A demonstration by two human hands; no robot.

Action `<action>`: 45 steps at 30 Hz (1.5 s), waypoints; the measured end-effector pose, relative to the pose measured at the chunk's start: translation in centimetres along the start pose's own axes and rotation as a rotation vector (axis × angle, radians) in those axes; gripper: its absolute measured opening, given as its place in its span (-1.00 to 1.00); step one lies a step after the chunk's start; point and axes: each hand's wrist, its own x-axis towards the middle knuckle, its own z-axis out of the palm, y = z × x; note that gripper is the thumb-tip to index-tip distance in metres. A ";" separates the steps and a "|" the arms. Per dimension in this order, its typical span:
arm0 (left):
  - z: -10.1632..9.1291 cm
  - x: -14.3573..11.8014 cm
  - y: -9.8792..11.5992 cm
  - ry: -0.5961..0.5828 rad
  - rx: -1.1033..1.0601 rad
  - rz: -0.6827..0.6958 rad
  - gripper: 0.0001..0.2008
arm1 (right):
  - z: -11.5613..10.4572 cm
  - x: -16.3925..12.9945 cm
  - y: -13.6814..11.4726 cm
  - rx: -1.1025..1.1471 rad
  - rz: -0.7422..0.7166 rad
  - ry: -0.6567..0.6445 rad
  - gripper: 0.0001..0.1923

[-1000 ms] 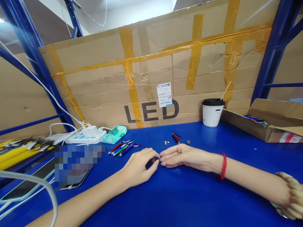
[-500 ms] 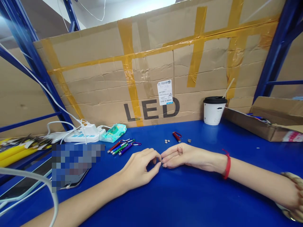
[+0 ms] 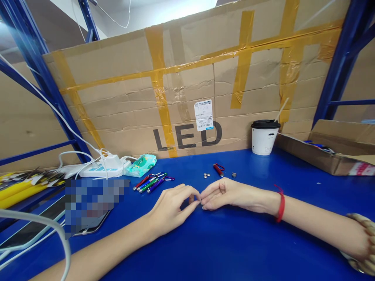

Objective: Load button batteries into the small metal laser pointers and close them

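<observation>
Over the blue tabletop (image 3: 187, 249) my two hands meet fingertip to fingertip. My left hand (image 3: 177, 205) has thumb and index finger pinched together; whatever may be between them is too small to make out. My right hand (image 3: 218, 194) comes from the right, its fingers pressed together and bent, the tips touching those of my left hand; its grip is hidden. Just behind the hands lie several small round silver pieces like button cells (image 3: 206, 175), a red penlight (image 3: 218, 169) with a carabiner clip, and a small metal piece (image 3: 234, 175).
Several coloured penlights (image 3: 152, 183) with clips lie left of my hands. Behind them are a green soft packet (image 3: 143, 165) and a white power strip (image 3: 102, 168) with cables. A lidded paper cup (image 3: 264, 138) and an open cardboard box (image 3: 328, 160) stand at right; phones lie left.
Both hands keep almost the same pose, fingertips together. Only a slight shift of the view and of the fingers shows.
</observation>
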 end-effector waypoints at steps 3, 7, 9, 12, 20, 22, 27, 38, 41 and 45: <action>0.0 0.0 0.0 0.001 0.010 0.007 -0.90 | 0.0 0.0 0.1 -0.025 -0.026 -0.012 -0.58; 0.0 0.0 0.1 0.019 0.006 0.029 -0.91 | -0.1 0.0 0.2 -0.057 -0.043 -0.017 -0.61; 0.0 0.0 0.2 0.032 0.002 0.042 -0.92 | -0.2 0.0 0.3 -0.064 -0.043 -0.016 -0.60; 0.0 -0.1 0.1 0.035 -0.005 0.042 -0.93 | -0.2 -0.1 0.3 -0.051 -0.034 -0.010 -0.60; 0.1 -0.1 0.0 0.032 -0.002 0.070 -0.90 | -0.2 0.0 0.4 -0.034 -0.030 0.002 -0.63; 0.1 -0.1 -0.1 0.032 -0.009 0.080 -0.89 | -0.3 0.1 0.5 -0.035 -0.034 0.000 -0.62; 0.1 -0.1 -0.3 0.015 0.018 0.037 -0.86 | -0.2 0.0 0.4 -0.052 -0.040 -0.002 -0.64; -0.1 0.0 -0.1 -0.013 0.041 -0.071 -0.80 | 0.1 -0.4 0.0 -0.130 -0.032 0.030 -0.64; 0.0 0.1 -0.2 -0.027 0.087 -0.036 -0.82 | 0.2 -0.3 0.0 -0.129 -0.022 0.050 -0.68; 0.0 0.3 -0.7 -0.037 0.122 -0.073 -0.87 | 0.2 -0.2 0.1 -0.131 -0.018 0.044 -0.69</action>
